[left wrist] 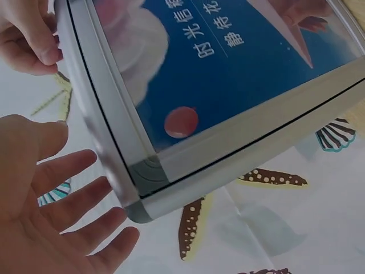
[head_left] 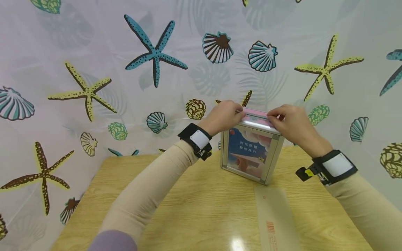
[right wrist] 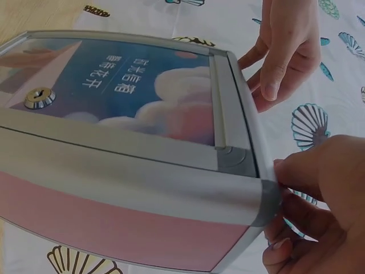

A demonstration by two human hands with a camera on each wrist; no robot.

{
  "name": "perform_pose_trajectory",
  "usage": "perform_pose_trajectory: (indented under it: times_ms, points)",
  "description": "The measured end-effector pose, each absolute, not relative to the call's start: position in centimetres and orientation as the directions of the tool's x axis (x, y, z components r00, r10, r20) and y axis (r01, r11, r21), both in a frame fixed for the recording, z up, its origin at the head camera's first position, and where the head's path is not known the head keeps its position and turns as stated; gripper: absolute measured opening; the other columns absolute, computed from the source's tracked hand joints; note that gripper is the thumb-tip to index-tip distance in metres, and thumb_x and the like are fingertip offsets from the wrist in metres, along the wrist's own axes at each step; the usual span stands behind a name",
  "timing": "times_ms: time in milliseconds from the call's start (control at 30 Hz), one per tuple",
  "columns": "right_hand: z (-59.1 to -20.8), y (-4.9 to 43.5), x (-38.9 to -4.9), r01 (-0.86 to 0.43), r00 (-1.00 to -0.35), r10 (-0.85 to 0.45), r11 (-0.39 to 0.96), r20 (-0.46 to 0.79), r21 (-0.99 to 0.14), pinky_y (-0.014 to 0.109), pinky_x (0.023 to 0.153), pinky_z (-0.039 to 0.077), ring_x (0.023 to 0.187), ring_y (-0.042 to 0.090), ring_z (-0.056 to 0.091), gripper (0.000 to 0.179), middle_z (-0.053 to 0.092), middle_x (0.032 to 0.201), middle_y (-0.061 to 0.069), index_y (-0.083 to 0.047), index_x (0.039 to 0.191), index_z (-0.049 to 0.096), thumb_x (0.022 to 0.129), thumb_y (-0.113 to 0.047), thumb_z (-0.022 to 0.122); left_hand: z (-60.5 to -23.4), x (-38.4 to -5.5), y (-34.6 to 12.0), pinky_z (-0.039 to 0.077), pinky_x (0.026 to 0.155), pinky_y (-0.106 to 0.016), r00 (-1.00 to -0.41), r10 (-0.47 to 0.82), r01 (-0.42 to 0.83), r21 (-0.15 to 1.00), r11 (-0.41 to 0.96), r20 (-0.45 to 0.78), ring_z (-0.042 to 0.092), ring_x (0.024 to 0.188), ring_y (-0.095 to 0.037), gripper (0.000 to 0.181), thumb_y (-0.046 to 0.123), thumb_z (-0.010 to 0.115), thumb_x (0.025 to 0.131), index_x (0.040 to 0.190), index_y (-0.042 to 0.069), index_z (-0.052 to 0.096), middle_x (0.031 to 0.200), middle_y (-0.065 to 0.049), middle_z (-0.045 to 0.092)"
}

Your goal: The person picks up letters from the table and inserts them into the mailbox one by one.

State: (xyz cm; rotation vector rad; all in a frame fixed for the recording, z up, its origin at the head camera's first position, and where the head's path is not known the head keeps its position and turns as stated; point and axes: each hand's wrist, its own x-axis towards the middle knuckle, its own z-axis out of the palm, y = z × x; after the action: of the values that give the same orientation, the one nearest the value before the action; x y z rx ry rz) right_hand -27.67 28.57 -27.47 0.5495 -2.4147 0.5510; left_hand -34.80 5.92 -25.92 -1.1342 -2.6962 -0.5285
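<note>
A silver-framed letter box [head_left: 248, 150] with pink panels stands upright on the table, with a slot [head_left: 255, 116] in its top. Behind its front pane is a blue and pink picture with white lettering. My left hand [head_left: 221, 116] touches the top's left end; in the left wrist view its fingers [left wrist: 74, 202] are spread and fairly straight. At the right end, my right hand [head_left: 292, 122] rests thumb and bent fingers on the top edge. Its fingertips are partly hidden behind the corner in the right wrist view. I see nothing held in either hand.
A flat brown paper envelope [head_left: 277, 219] with red print lies on the wooden table [head_left: 188, 209] in front of the box. A small round lock [right wrist: 40, 98] sits on the box's front. A curtain [head_left: 110, 42] printed with shells and starfish hangs behind.
</note>
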Motion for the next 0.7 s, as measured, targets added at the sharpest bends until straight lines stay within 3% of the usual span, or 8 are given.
perform_pose_trajectory:
  times_ms: [33,133,267,367,467,567,700]
  points:
    - [-27.5,28.5,-27.4,-0.498,-0.744,-0.252,0.827,0.619,-0.262,0.039,0.055,0.048,0.072,0.023,0.060,0.012,0.071,0.090,0.016,-0.001,0.097,0.074,0.091,-0.008,0.066,-25.9,-34.5,5.7,0.051,0.090,-0.028,-0.685,0.664,0.728,0.239,0.643,0.300,0.063,0.069,-0.001,0.035,0.033,0.050,0.103,0.125,0.011,0.063,0.122,-0.005,0.065]
    - [-27.5,28.5,-26.3,-0.507,-0.745,-0.255,0.817,0.617,-0.275,0.040,0.058,0.050,0.076,0.022,0.060,0.012,0.071,0.091,0.013,-0.002,0.099,0.073,0.092,-0.008,0.065,-25.8,-33.2,5.0,0.049,0.094,-0.030,-0.628,0.688,0.771,0.168,0.614,0.364,0.066,0.079,-0.005,0.034,0.034,0.053,0.101,0.124,0.010,0.064,0.124,-0.006,0.064]
    - [-27.7,28.7,-24.2,-0.524,-0.705,-0.251,0.815,0.663,-0.249,0.042,0.061,0.048,0.079,0.022,0.060,0.012,0.071,0.094,0.012,-0.004,0.101,0.072,0.092,-0.008,0.065,-25.9,-31.0,3.6,0.048,0.095,-0.033,-0.533,0.700,0.820,0.084,0.567,0.475,0.059,0.108,-0.020,0.033,0.034,0.059,0.098,0.119,0.010,0.067,0.118,-0.006,0.067]
    - [-27.9,28.9,-22.4,-0.528,-0.671,-0.243,0.820,0.701,-0.221,0.040,0.059,0.045,0.077,0.021,0.060,0.014,0.071,0.093,0.010,-0.006,0.103,0.072,0.090,-0.008,0.067,-26.5,-29.3,2.7,0.048,0.091,-0.033,-0.496,0.707,0.840,0.071,0.538,0.505,0.060,0.100,-0.017,0.033,0.035,0.062,0.096,0.117,0.010,0.067,0.113,-0.005,0.068]
    - [-28.2,29.0,-20.7,-0.534,-0.648,-0.239,0.820,0.723,-0.207,0.033,0.054,0.042,0.072,0.017,0.058,0.016,0.071,0.088,0.007,-0.006,0.103,0.071,0.088,-0.007,0.068,-27.5,-27.7,2.1,0.051,0.086,-0.032,-0.506,0.709,0.828,0.047,0.558,0.492,0.061,0.096,-0.016,0.040,0.041,0.064,0.093,0.119,0.010,0.065,0.110,-0.004,0.069]
    - [-29.1,28.9,-19.2,-0.535,-0.640,-0.236,0.820,0.732,-0.203,0.030,0.053,0.044,0.069,0.013,0.057,0.017,0.071,0.085,0.005,-0.006,0.102,0.071,0.085,-0.006,0.070,-28.8,-26.3,1.7,0.054,0.082,-0.033,-0.556,0.694,0.796,0.052,0.603,0.458,0.061,0.098,-0.017,0.050,0.049,0.064,0.091,0.123,0.011,0.063,0.113,-0.006,0.067]
    - [-30.8,28.4,-17.4,-0.531,-0.660,-0.222,0.813,0.718,-0.237,0.040,0.058,0.051,0.075,0.014,0.061,0.024,0.073,0.089,0.005,-0.008,0.106,0.071,0.082,-0.007,0.073,-31.2,-24.5,1.0,0.055,0.085,-0.038,-0.623,0.658,0.754,0.102,0.648,0.423,0.059,0.106,-0.021,0.061,0.057,0.063,0.088,0.128,0.011,0.060,0.120,-0.007,0.064]
